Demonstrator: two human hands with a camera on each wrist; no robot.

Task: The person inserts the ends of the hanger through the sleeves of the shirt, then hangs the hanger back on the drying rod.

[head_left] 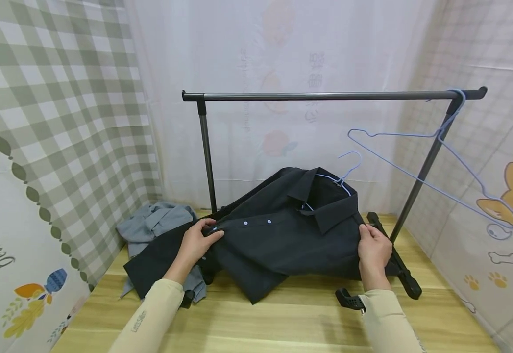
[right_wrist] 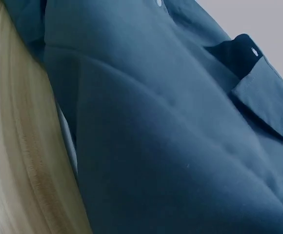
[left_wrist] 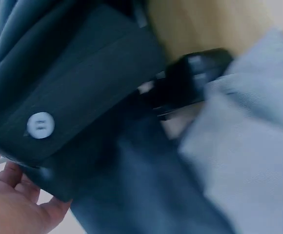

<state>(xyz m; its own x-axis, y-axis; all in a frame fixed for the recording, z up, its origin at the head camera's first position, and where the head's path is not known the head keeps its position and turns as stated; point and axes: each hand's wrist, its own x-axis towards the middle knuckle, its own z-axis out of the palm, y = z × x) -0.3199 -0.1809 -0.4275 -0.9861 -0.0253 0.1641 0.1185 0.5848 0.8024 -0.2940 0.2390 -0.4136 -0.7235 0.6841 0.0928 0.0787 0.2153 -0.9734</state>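
A black button-up shirt point(head_left: 256, 245) with pale buttons lies partly raised over the table, its collar toward the upper right. Inside its neck sits a blue wire hanger point(head_left: 343, 179), the hook sticking up out of the collar. My left hand point(head_left: 194, 247) pinches the front edge near a button; in the left wrist view that hand point(left_wrist: 19, 200) holds the cloth's edge below a white button point(left_wrist: 40, 125). With thumb and fingers my right hand point(head_left: 374, 250) grips the shirt by the shoulder. The right wrist view shows the shirt's dark cloth point(right_wrist: 171, 136), but not the hand.
Behind the shirt stands a dark metal rack point(head_left: 282, 96), with its right foot point(head_left: 408, 284) on the wooden table point(head_left: 256, 328). An unused blue hanger point(head_left: 441, 130) hangs at the bar's right end. Grey clothing point(head_left: 155, 220) lies at the left. Patterned curtains point(head_left: 62, 88) surround the table.
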